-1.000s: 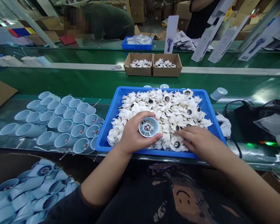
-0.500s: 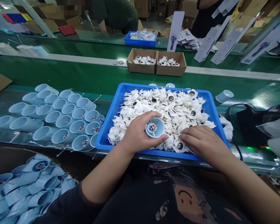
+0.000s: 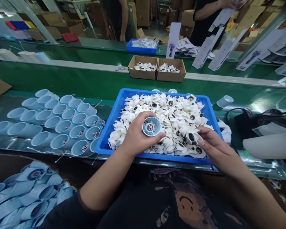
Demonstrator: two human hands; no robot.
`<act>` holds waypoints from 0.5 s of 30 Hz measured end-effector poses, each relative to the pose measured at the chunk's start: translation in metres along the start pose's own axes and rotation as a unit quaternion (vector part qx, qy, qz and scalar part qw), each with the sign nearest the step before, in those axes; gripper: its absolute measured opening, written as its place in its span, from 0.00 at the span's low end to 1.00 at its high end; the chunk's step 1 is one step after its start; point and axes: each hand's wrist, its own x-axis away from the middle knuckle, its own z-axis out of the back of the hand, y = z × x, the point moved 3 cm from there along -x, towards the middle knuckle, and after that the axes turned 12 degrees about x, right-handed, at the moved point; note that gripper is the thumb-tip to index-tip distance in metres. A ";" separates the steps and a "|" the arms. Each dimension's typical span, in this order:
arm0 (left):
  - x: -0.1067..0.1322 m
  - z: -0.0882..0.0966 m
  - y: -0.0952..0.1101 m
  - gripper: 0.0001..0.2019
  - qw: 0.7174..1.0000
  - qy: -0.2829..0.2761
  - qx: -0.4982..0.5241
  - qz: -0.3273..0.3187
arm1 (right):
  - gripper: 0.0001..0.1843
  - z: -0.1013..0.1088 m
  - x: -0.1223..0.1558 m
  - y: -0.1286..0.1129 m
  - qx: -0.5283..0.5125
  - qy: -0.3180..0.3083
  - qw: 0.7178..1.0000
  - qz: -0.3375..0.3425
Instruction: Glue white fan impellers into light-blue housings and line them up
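Observation:
My left hand is wrapped round a light blue round housing, its open end turned up toward me, over the near left of a blue tray. The tray is heaped with several white fan blades with dark hubs. My right hand rests at the tray's near right, its fingertips pinching one white fan blade lifted slightly off the heap.
Rows of light blue housings lie left of the tray; more are piled at the lower left. Two cardboard boxes of blades stand on the green belt. A black device with a cable lies right. Other people stand behind.
My right hand went from lying flat on the blades to pinching one blade and raising it. My left hand keeps the housing in nearly the same place.

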 end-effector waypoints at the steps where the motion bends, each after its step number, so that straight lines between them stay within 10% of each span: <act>1: 0.000 -0.002 0.001 0.28 1.000 -0.005 0.001 -0.006 | 0.16 -0.001 0.002 0.000 -0.115 -0.006 0.993 -0.029; 4: 0.002 -0.008 0.011 0.31 0.998 -0.046 -0.006 -0.030 | 0.20 -0.008 0.006 -0.002 -0.383 -0.031 0.915 -0.123; 8: 0.002 -0.018 0.030 0.32 0.990 -0.114 -0.080 -0.026 | 0.24 -0.013 0.008 -0.008 -0.460 -0.040 0.872 -0.161; 15: 0.002 -0.036 0.051 0.29 0.967 -0.197 -0.128 -0.100 | 0.12 -0.003 0.003 -0.040 -0.022 0.025 0.999 0.027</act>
